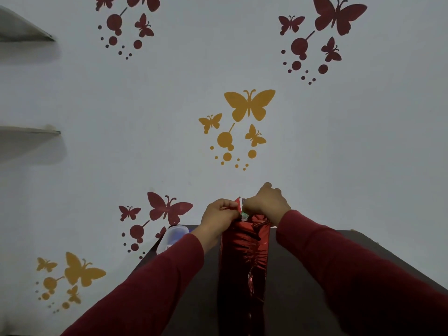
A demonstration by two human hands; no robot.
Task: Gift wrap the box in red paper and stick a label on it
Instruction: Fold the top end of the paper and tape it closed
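Box [244, 263]: upright on the dark surface [303, 275], wrapped in shiny crinkled red paper, between both sleeves.
Left hand [219, 214]: fingers pinching the paper at the box's far end.
Right hand [266, 203]: fingers curled, gripping the same end.
Far left: translucent container [173, 236] near the wall.

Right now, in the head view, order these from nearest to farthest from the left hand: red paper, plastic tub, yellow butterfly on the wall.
1. Red paper: pinched at its top by the left hand.
2. Plastic tub: lower left, on the table.
3. Yellow butterfly: high on the wall.
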